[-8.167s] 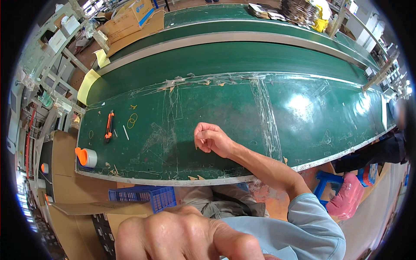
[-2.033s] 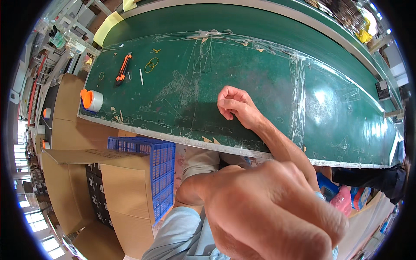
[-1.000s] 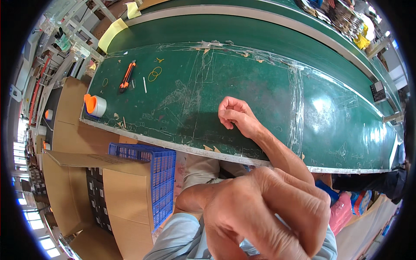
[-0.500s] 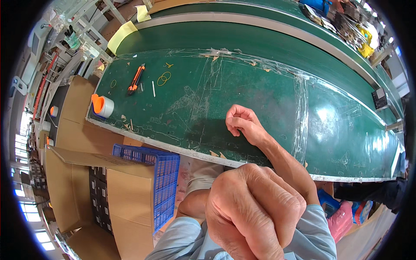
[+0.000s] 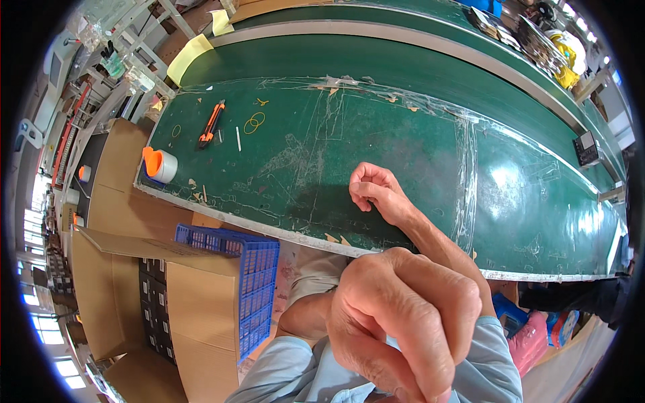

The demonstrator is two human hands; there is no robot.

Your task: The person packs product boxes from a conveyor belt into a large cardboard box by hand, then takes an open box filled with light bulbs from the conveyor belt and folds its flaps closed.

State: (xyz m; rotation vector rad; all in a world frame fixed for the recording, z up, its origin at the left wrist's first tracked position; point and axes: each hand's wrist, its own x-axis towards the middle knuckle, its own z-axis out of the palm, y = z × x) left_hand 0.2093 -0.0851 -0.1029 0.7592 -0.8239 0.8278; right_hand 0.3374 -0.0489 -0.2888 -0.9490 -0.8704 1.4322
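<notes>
My right hand (image 5: 377, 188), fingers curled together, lies over the green worktable (image 5: 416, 148), its long axis running left to right before me. My left hand (image 5: 403, 309) looms closer, fingers bent; whether their tips meet, I cannot tell. An orange-and-black cutter (image 5: 211, 125) lies left, far end tilted rightward.

Cutter (image 5: 211, 125) on bench (image 5: 420, 138), crate (image 5: 259, 289) beside carton (image 5: 201, 316)

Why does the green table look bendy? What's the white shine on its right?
In the head view, the fisheye lens curves the green table; there too, the shine looks like light glaring off it; same view, a shadow darkens it left of the right hand.
</notes>
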